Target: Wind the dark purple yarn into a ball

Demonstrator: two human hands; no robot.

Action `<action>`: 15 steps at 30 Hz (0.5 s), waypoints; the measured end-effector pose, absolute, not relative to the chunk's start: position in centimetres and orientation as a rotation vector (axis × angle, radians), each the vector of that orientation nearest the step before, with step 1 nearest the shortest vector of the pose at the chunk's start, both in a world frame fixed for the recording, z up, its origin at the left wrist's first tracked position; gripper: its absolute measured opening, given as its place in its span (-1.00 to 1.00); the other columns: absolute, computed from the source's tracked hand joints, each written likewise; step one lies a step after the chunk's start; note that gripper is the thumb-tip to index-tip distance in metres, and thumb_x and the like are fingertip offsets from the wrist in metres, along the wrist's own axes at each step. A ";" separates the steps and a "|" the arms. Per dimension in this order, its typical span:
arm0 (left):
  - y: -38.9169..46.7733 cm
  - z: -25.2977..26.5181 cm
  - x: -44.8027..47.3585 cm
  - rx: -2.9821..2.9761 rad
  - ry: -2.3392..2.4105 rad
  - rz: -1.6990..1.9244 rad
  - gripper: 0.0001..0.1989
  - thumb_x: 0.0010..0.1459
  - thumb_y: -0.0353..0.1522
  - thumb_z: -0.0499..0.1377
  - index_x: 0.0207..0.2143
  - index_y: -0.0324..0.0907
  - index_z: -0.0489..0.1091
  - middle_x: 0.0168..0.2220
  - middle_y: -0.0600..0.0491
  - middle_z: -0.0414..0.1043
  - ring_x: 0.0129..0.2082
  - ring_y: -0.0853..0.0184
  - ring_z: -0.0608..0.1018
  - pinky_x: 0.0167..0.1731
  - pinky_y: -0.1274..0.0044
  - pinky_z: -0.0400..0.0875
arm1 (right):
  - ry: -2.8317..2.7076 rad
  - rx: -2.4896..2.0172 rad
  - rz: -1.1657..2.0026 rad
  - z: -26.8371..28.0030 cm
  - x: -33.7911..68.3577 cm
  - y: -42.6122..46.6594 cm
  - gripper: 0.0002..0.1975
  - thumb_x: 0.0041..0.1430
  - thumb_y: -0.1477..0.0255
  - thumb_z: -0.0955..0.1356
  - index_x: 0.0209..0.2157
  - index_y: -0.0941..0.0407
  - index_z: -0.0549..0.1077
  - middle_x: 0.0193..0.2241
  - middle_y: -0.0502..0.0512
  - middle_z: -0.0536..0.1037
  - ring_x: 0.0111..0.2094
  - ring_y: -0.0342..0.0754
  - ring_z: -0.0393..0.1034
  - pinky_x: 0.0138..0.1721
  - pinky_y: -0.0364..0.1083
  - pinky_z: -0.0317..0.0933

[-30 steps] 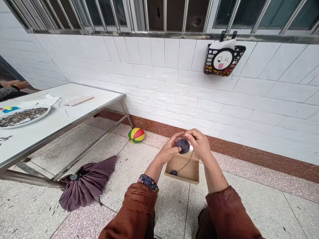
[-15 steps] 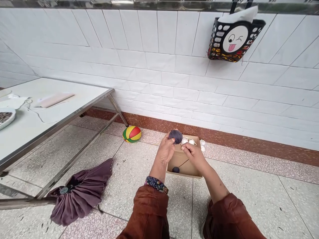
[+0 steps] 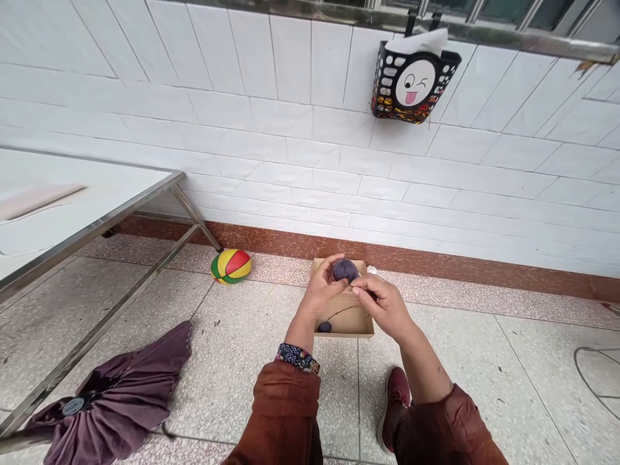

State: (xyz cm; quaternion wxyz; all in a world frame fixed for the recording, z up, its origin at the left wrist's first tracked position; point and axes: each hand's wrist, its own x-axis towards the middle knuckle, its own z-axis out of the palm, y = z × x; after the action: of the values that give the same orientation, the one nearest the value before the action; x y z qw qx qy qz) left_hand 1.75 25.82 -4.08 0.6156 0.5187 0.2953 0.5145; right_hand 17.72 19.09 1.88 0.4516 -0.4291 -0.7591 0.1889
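Observation:
A dark purple-grey ball of yarn (image 3: 345, 270) is held in my left hand (image 3: 322, 287), with the fingers wrapped round its left side. My right hand (image 3: 380, 302) is closed in a pinch on a strand of the same yarn, close to the ball's lower right. Below both hands stands an open cardboard box (image 3: 346, 330) on the floor. Inside it, at the front left corner, lies a smaller dark ball of yarn (image 3: 324, 327), from which a strand runs up to the right. My hands partly hide the back of the box.
A striped ball (image 3: 231, 266) rests by the leg of a white-topped metal table (image 3: 121, 177). A folded purple umbrella (image 3: 121, 400) lies on the floor at left. A black basket (image 3: 411, 81) hangs on the tiled wall. Wire (image 3: 598, 371) lies at far right.
The view has shifted to the right, so a shoe and the wire now show. The yarn ball has turned in my left hand, and my right hand remains close beside it.

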 end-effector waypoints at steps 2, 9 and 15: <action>25.4 -3.7 2.2 1.236 0.617 1.111 -0.38 -0.04 -0.30 0.43 0.10 -0.11 0.39 0.04 -0.06 0.45 0.03 0.18 0.47 0.08 0.37 0.32 | -1.820 -1.073 0.444 1.9 18.4 19.6 -0.84 0.37 0.37 0.32 -0.29 0.05 0.54 -0.38 0.06 0.59 -0.33 -0.03 0.45 -0.27 -0.07 0.30; 23.9 -3.2 3.1 1.154 0.327 0.959 -0.23 -0.04 -0.27 0.43 0.24 -0.10 0.33 0.06 -0.10 0.46 0.00 0.17 0.48 0.00 0.42 0.33 | -1.544 -1.237 0.452 -0.6 20.8 22.3 -0.81 0.33 0.29 0.35 -0.34 0.06 0.53 -0.35 0.06 0.57 -0.27 0.00 0.45 -0.21 -0.06 0.29; 24.6 -3.3 4.0 0.855 0.418 1.198 -0.35 -0.05 -0.27 0.42 0.13 -0.19 0.45 -0.02 -0.09 0.50 -0.04 0.21 0.50 0.01 0.44 0.33 | -1.689 -1.369 0.590 -4.6 20.9 22.9 -0.76 0.37 0.30 0.24 -0.34 0.06 0.45 -0.44 0.03 0.52 -0.41 -0.04 0.39 -0.33 -0.10 0.24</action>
State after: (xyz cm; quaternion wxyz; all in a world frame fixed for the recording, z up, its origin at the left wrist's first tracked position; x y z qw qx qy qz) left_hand 3.98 24.56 -3.30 0.7213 0.3870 0.1892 0.5424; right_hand 20.94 22.91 -4.61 0.4300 -0.5487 -0.6769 0.2364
